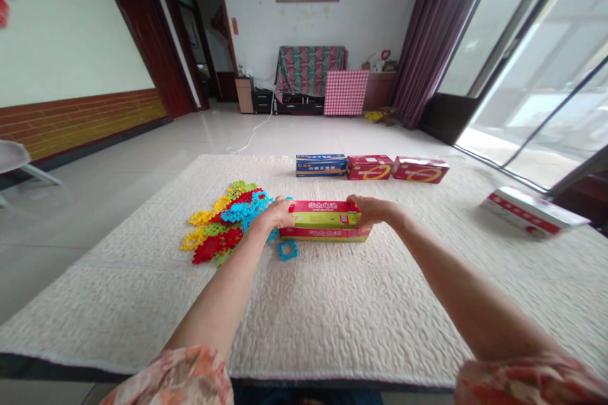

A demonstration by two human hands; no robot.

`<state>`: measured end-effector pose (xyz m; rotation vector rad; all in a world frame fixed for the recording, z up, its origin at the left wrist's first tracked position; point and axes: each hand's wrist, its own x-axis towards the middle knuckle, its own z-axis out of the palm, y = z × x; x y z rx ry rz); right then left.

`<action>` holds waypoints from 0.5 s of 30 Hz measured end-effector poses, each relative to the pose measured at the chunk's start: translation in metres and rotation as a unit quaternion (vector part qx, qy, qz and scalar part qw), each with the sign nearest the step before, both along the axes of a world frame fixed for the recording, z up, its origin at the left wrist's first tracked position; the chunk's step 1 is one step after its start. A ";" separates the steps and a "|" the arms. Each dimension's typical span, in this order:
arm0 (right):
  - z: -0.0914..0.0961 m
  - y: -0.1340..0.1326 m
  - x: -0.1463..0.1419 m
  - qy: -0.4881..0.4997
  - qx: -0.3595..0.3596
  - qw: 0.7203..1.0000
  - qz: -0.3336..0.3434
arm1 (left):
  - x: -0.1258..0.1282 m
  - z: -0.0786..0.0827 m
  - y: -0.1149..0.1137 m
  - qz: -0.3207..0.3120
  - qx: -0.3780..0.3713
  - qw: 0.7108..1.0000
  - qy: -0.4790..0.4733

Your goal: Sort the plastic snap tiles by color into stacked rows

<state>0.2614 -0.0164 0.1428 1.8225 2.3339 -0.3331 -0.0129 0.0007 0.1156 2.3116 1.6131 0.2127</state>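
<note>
The left hand (279, 212) and right hand (367, 210) were partly curled over opposite ends of a red-and-yellow-green battery carton (327, 218), gripped between them.

The carton was seen near the middle of a cream quilted cover (342, 310), right of a pile of coloured plastic pieces (232, 216); a blue square piece (282, 253) was set near its front left corner. A blue box (321, 168) and two red boxes (369, 169) were lined up beyond, with a white-and-red box (532, 212) placed well to the right.
</note>
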 end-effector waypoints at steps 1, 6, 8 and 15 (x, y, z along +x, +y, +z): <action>0.000 0.001 -0.001 -0.008 0.003 1.000 0.003 | 0.001 0.002 0.001 0.001 -0.007 1.000 0.011; -0.002 0.000 0.000 -0.017 0.032 0.998 0.046 | 0.006 0.005 0.002 0.006 -0.030 0.998 0.049; -0.003 -0.003 0.003 -0.012 0.039 0.997 0.064 | 0.007 0.006 0.000 0.003 -0.031 0.998 0.060; -0.012 -0.006 0.009 -0.005 0.042 0.996 0.076 | 0.004 0.008 -0.011 -0.006 -0.025 0.997 0.073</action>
